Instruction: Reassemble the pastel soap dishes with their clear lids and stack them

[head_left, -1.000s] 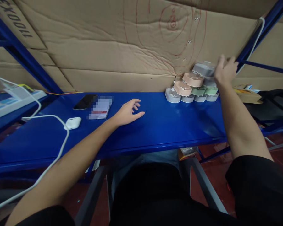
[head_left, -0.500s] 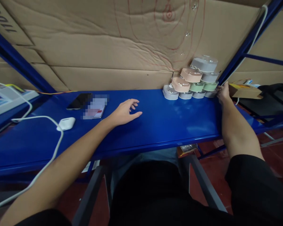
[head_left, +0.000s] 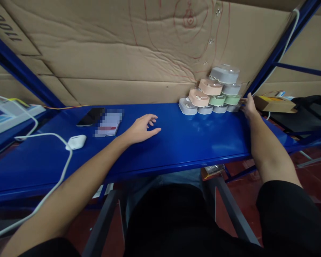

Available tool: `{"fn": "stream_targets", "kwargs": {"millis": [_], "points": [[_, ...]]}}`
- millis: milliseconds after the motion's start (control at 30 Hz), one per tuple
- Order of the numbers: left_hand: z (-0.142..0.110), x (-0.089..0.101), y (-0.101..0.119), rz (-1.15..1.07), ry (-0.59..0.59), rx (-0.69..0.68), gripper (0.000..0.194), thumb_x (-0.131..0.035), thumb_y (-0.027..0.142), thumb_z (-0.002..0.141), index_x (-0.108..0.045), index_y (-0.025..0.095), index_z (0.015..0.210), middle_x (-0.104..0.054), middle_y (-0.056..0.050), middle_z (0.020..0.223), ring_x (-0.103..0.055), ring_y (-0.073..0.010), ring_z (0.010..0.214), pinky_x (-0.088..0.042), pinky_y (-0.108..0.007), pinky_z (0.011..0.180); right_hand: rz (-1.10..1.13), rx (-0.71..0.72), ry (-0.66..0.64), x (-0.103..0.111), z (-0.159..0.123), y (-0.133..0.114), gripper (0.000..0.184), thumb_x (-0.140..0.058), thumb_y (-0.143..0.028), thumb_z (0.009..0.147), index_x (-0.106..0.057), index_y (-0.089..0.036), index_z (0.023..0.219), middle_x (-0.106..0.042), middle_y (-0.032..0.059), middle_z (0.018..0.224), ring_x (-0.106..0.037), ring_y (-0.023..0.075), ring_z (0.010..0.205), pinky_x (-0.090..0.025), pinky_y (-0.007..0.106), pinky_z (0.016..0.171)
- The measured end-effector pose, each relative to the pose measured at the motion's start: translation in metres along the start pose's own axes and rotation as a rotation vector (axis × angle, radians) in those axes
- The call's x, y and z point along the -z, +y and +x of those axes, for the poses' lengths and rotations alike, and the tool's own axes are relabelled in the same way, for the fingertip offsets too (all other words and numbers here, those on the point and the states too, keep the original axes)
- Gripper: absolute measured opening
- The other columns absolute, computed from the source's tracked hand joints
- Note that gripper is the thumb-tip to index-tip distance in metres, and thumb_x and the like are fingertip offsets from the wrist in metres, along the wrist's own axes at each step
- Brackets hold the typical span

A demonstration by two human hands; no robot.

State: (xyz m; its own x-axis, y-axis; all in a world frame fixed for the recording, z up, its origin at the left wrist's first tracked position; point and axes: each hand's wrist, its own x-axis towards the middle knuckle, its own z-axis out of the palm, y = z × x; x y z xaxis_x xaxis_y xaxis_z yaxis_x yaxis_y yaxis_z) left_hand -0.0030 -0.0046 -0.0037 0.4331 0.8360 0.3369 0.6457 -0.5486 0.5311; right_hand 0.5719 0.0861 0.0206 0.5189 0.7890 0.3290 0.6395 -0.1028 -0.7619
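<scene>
On the blue steel shelf, the right hand is at a stack of pastel cases.
Its fingers touch the end case, grip unclear; the left hand is half open, empty.

Black smartphone, white earbuds case, white cable

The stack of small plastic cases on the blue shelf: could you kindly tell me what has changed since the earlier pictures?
The right hand has come down from beside the top of the stack of plastic cases to shelf level at its lower right end. The stack and the open left hand on the blue shelf look unchanged.
</scene>
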Motion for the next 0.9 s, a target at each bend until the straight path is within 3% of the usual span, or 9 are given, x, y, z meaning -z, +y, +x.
{"fn": "stream_targets", "kwargs": {"millis": [133, 333, 500, 600, 733, 900], "points": [[0.0, 0.0, 0.0, 0.005, -0.001, 0.003, 0.053, -0.078, 0.051, 0.093, -0.068, 0.021, 0.137, -0.079, -0.014, 0.13, -0.076, -0.0311, 0.114, -0.064, -0.051, 0.103, 0.172, -0.16, -0.096, -0.003, -0.004, -0.01, 0.075, -0.006, -0.043, 0.123, -0.073, -0.01, 0.123, -0.077, 0.025, 0.127, -0.069, 0.0225, 0.093, -0.053, 0.04, 0.09], [0.002, -0.001, -0.005, 0.035, 0.009, 0.034, 0.057, -0.078, 0.051, 0.093, -0.066, 0.021, 0.14, -0.078, -0.016, 0.139, -0.076, -0.035, 0.126, -0.061, -0.055, 0.113, 0.3, -0.214, -0.207, -0.01, -0.009, -0.021, 0.072, -0.012, -0.053, 0.124, -0.072, -0.016, 0.108, -0.078, 0.0207, 0.126, -0.067, 0.0203, 0.093, -0.053, 0.039, 0.094], [0.003, 0.0, -0.013, 0.03, 0.023, 0.092, 0.071, -0.079, 0.05, 0.094, -0.057, 0.018, 0.154, -0.075, -0.021, 0.148, -0.073, -0.0381, 0.139, -0.057, -0.058, 0.121, 0.344, -0.208, -0.306, -0.019, -0.014, -0.032, 0.07, -0.014, -0.059, 0.123, -0.068, -0.021, 0.1, -0.08, 0.018, 0.119, -0.068, 0.0236, 0.095, -0.055, 0.041, 0.097], [0.003, 0.001, -0.014, 0.041, 0.02, 0.146, 0.078, -0.08, 0.05, 0.093, -0.054, 0.017, 0.159, -0.073, -0.023, 0.153, -0.07, -0.0411, 0.144, -0.055, -0.06, 0.122, 0.337, -0.189, -0.372, -0.024, -0.02, -0.04, 0.068, -0.018, -0.063, 0.122, -0.068, -0.023, 0.1, -0.08, 0.0182, 0.125, -0.07, 0.0271, 0.103, -0.056, 0.044, 0.103], [0.004, 0.001, -0.015, 0.053, 0.016, 0.187, 0.083, -0.08, 0.05, 0.094, -0.051, 0.016, 0.164, -0.069, -0.026, 0.16, -0.067, -0.0437, 0.149, -0.055, -0.06, 0.122, 0.319, -0.133, -0.46, -0.033, -0.024, -0.046, 0.073, -0.017, -0.073, 0.118, -0.07, -0.024, 0.107, -0.077, 0.0192, 0.14, -0.073, 0.0332, 0.116, -0.057, 0.051, 0.112], [0.008, 0.003, -0.021, 0.072, 0.064, 0.181, 0.084, -0.082, 0.048, 0.093, -0.051, 0.015, 0.164, -0.065, -0.027, 0.163, -0.064, -0.0431, 0.152, -0.052, -0.059, 0.125, 0.324, -0.043, -0.555, -0.048, -0.023, -0.046, 0.085, -0.023, -0.09, 0.108, -0.074, -0.024, 0.12, -0.077, 0.0201, 0.141, -0.072, 0.0419, 0.13, -0.053, 0.065, 0.121]]}}
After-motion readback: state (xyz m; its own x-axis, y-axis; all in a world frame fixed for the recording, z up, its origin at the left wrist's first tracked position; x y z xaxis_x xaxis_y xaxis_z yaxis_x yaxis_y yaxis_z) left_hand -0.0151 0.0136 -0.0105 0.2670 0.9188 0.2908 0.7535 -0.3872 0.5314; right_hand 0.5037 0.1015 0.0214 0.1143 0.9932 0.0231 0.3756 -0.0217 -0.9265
